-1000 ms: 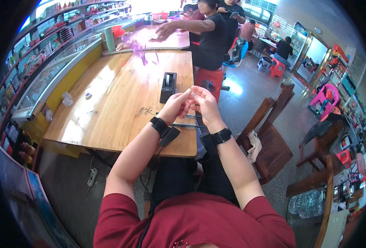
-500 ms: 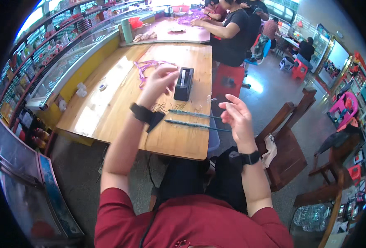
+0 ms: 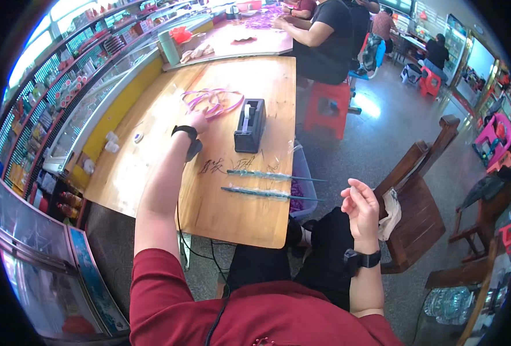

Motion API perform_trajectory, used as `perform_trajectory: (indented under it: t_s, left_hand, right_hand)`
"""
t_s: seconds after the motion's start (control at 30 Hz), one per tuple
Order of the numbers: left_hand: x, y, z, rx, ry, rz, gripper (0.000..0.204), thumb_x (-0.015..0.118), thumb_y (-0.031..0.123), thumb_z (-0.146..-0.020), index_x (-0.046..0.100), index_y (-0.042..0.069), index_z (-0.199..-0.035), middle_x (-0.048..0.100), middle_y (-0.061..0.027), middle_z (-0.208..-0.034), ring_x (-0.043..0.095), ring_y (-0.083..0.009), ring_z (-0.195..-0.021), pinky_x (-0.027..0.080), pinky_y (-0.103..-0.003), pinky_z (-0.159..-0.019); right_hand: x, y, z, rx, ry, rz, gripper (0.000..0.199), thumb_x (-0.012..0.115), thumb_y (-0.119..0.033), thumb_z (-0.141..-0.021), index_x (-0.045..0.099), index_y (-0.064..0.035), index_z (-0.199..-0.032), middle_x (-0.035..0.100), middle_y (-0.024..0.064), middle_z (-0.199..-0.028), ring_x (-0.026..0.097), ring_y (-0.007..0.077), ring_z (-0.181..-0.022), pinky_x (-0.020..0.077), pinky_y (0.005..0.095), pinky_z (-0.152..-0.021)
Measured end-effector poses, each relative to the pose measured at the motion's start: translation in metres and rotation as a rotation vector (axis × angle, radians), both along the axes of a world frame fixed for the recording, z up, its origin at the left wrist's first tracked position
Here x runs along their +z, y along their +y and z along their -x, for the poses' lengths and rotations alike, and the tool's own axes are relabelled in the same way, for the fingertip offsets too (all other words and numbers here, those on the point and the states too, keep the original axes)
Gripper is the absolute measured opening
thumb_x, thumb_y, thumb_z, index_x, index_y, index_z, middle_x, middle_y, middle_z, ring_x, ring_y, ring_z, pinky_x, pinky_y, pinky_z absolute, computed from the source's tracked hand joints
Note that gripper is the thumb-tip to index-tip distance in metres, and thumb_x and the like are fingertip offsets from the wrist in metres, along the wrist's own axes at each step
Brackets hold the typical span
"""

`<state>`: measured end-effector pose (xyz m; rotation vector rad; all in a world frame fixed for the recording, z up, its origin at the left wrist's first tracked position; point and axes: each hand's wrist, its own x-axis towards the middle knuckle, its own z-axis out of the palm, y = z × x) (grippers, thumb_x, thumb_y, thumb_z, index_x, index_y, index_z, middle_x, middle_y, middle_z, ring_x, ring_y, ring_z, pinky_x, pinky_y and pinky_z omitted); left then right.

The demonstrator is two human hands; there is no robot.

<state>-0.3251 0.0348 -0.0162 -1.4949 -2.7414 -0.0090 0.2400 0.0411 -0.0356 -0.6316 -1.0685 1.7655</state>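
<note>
My left hand (image 3: pixel 197 121) reaches over the wooden table to a pink-purple ribbon (image 3: pixel 235 106), its fingers closed at the ribbon's near end. The ribbon lies in loose loops. To the right of that hand stands a black tape dispenser (image 3: pixel 251 128) with a roll of clear tape. Nearer to me, two thin dark green sticks (image 3: pixel 255 192) lie side by side, partly wrapped in clear film, their thin ends past the table's right edge. My right hand (image 3: pixel 360 212) is raised off the table's right side, fingers curled toward the thumb; anything between them is too small to make out.
Under the table's right edge is a clear plastic bin (image 3: pixel 306 187) with purple material. A wooden chair (image 3: pixel 411 216) stands to my right, a red stool (image 3: pixel 327 109) beyond the table. A green bottle (image 3: pixel 169 48) stands at the far left; people work at the back.
My left hand has moved from beside the tape dispenser to the ribbon. My right hand has shifted right, away from the sticks, its fingers drawn closer together. The view has shifted a little.
</note>
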Motion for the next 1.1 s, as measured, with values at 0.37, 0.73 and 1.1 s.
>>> perform_trajectory:
  t_s: [0.37, 0.73, 1.1]
  left_hand:
    - [0.016, -0.114, -0.139, -0.183, -0.016, -0.152, 0.027, 0.056, 0.022, -0.089, 0.066, -0.003, -0.084, 0.066, -0.0216, -0.076, 0.066, -0.0376, -0.075, 0.051, -0.047, -0.07]
    - [0.134, -0.166, -0.164, -0.232, -0.215, -0.692, 0.026, 0.058, 0.022, -0.091, 0.068, -0.001, -0.094, 0.07, -0.0137, -0.08, 0.068, -0.021, -0.075, 0.052, -0.034, -0.071]
    - [0.006, -0.131, -0.042, 0.032, -0.114, -0.109, 0.051, 0.075, 0.04, -0.078, 0.069, -0.004, -0.104, 0.071, -0.0217, -0.098, 0.068, -0.0294, -0.093, 0.052, -0.041, -0.087]
  right_hand:
    - [-0.007, -0.017, -0.004, 0.045, -0.01, 0.0, 0.02, 0.058, -0.01, -0.097, 0.064, -0.0029, -0.114, 0.067, 0.0058, -0.087, 0.059, 0.0076, -0.063, 0.0497, 0.0208, -0.058]
    - [-0.009, -0.057, -0.021, 0.111, -0.065, -0.048, 0.019, 0.058, -0.01, -0.096, 0.065, -0.002, -0.112, 0.068, 0.0061, -0.085, 0.059, 0.0075, -0.063, 0.0487, 0.0202, -0.057]
    - [-0.019, -0.064, -0.02, 0.165, -0.092, -0.001, 0.019, 0.059, -0.01, -0.096, 0.064, -0.002, -0.112, 0.068, 0.0062, -0.084, 0.059, 0.0078, -0.062, 0.0483, 0.0203, -0.057]
